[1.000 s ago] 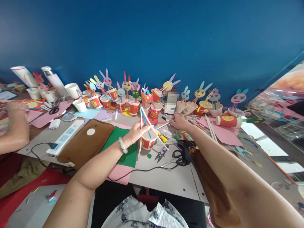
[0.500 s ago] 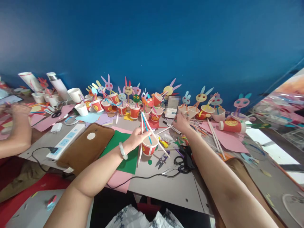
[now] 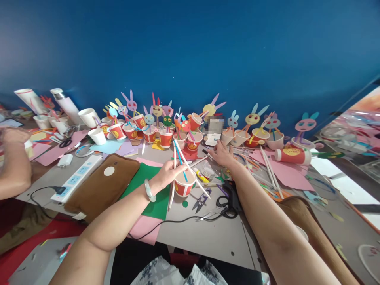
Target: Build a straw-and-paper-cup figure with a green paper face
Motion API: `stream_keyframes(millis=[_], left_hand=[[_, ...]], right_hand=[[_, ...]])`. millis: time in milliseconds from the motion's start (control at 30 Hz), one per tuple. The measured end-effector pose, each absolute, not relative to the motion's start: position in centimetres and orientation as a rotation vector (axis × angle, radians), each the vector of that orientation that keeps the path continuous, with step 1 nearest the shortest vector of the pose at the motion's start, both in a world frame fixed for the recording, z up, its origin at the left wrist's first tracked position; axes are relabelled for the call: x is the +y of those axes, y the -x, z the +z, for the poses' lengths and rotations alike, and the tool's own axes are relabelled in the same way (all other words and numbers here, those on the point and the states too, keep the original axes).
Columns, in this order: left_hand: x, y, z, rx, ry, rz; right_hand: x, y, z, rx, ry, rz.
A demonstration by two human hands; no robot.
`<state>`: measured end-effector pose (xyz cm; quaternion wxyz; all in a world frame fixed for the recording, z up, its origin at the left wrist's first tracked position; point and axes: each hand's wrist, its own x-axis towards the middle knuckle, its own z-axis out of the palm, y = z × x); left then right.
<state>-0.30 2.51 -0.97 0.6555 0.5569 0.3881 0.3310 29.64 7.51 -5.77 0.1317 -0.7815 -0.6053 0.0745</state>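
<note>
A red and white paper cup (image 3: 183,189) with white paper strips and a blue stick (image 3: 181,161) stands near the table's middle. My left hand (image 3: 169,174) is closed on the strips and stick at the cup's rim. Farther right and back, my right hand (image 3: 221,153) is low over the table near the phone (image 3: 214,134), its fingers apart and nothing visibly held. A black marker and a yellow glue tube (image 3: 201,175) lie close to it. In front of the cup are small snips (image 3: 202,202), black-handled scissors (image 3: 227,206) and a green paper dot (image 3: 185,204).
Cups with paper rabbit figures (image 3: 166,138) line the blue wall. Left are a brown pouch (image 3: 102,186), a white power strip (image 3: 77,179) and another person's arm (image 3: 14,166). Green paper (image 3: 154,204) lies beneath my left wrist. A cable crosses the front.
My right hand has moved left and slightly down, and its fingers have spread. My left hand keeps its hold by the cup. The view has shifted slightly.
</note>
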Motion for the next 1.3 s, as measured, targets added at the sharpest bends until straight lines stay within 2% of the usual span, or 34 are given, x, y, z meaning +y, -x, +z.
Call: stream_keyframes(millis=[167,367,567,867,1300], left_hand=[[2.4,0.4,-0.9,0.879,-1.272,0.746],[2.5,0.5,-1.0,0.898,-1.312,0.748],[2.5,0.4,-0.9,0.861,-1.337,0.734],[2.2,0.7,-0.2,0.932,-1.303,0.768],[2.2,0.5,-0.6,0.925,-1.298,0.751]], right_hand=[[7.3,-29.9,-4.7,-1.752,2.219,0.235],[6.3,-32.1,0.2,-1.82,2.193,0.31],[5.5,-33.9,2.7,-1.8,2.1,0.036],[4.9,-34.4,-0.2,-2.235,1.867,0.021],[7.4,-34.8,-5.3,-2.229,2.167,-0.031]])
